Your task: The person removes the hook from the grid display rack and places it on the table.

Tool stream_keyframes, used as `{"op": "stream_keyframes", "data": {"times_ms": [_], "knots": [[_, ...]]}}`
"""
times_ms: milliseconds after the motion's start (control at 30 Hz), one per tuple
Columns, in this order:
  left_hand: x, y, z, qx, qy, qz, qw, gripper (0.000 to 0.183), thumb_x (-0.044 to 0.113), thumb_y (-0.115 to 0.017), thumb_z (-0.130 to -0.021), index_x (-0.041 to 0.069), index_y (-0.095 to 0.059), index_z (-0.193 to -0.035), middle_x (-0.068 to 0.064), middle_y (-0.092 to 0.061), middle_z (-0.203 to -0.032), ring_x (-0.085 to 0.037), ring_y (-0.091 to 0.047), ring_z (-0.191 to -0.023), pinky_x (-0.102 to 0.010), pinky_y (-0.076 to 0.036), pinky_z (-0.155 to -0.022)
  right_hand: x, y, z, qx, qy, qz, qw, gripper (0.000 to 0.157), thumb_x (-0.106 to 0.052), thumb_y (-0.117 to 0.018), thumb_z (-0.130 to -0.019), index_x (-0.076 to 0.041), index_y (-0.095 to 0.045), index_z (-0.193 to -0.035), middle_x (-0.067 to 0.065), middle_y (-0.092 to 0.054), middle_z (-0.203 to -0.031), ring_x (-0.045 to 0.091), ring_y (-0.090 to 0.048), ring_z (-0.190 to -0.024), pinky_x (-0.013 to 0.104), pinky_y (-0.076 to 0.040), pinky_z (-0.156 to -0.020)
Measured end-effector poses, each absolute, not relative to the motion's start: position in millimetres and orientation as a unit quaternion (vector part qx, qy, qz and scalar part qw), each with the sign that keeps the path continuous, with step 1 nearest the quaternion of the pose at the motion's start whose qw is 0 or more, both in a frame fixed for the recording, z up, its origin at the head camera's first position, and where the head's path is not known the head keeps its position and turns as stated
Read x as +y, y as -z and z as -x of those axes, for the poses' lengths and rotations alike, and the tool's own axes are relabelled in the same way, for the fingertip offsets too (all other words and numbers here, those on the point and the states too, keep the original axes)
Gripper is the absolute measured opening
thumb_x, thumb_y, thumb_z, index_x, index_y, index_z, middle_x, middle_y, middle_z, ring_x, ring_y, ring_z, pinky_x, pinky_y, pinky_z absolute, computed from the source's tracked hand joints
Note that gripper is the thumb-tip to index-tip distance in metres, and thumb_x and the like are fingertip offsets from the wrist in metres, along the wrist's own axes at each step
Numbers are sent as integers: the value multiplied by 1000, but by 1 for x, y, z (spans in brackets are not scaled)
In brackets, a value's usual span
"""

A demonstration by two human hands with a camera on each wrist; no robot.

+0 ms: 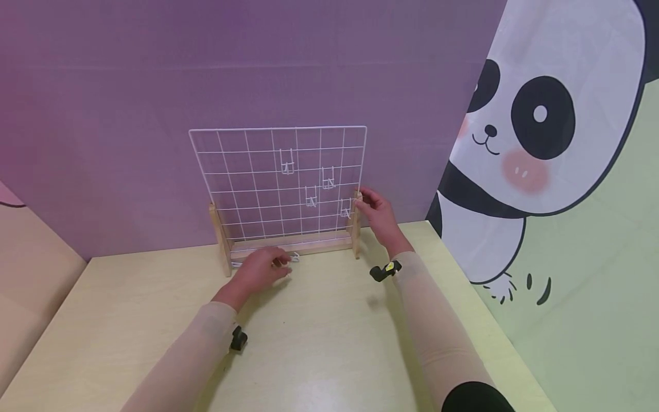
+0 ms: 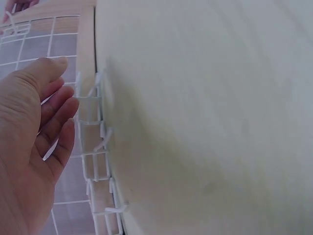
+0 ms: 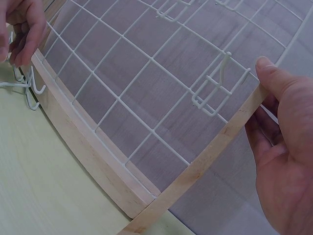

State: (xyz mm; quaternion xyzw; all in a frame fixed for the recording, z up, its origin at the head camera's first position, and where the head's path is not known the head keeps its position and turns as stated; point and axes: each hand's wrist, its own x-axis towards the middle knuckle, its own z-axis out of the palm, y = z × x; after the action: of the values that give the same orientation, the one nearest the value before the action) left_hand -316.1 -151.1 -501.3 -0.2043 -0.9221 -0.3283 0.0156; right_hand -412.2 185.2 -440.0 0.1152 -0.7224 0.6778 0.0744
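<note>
A white wire grid panel point(image 1: 278, 128) stands upright in a light wooden stand point(image 1: 309, 246). My right hand point(image 1: 381, 220) grips the top of the stand's right post, the thumb on its end and the fingers behind it, as the right wrist view shows. Several small white wire hooks point(image 1: 287, 168) hang on the panel's right half. My left hand point(image 1: 259, 270) hovers before the base bar with loosely bent fingers and nothing held. Beside it, more white wire hooks point(image 2: 95, 166) lie in a row along the bar, partly hidden by that hand in the head view.
The stand is on a pale wooden table point(image 1: 319, 332) near its back edge. A purple backdrop point(image 1: 257, 68) rises close behind the panel. To the right is a wall with a panda picture point(image 1: 551, 189).
</note>
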Motion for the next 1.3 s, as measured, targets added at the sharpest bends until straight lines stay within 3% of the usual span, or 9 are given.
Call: {"op": "stream_keyframes", "data": {"times_ms": [367, 1000, 1300], "knots": [[-149, 485, 319, -917, 346, 194, 41, 23, 15, -83, -101, 6, -80, -122, -5, -78, -110, -27, -72, -104, -48, -61, -95, 185, 442, 413, -717, -682, -119, 80, 43, -9, -69, -110, -1, -63, -152, 16, -66, -142, 21, -60, -127, 39, -49, -118], [-143, 443, 322, -884, 439, 140, 83, 26, 22, -77, -106, 3, -73, -123, -14, -74, -117, -35, -70, -110, -53, -60, -99, 185, 445, 414, -708, -690, -122, 85, 43, -8, -69, -110, 0, -63, -152, 14, -67, -139, 17, -60, -124, 35, -50, -115], [-137, 415, 326, -841, 511, 115, 138, 27, 19, -77, -106, 1, -71, -125, -15, -71, -117, -31, -66, -110, -46, -56, -99, 184, 443, 412, -709, -691, -117, 79, 44, -10, -69, -110, -1, -62, -153, 16, -66, -143, 20, -60, -129, 39, -48, -119]]}}
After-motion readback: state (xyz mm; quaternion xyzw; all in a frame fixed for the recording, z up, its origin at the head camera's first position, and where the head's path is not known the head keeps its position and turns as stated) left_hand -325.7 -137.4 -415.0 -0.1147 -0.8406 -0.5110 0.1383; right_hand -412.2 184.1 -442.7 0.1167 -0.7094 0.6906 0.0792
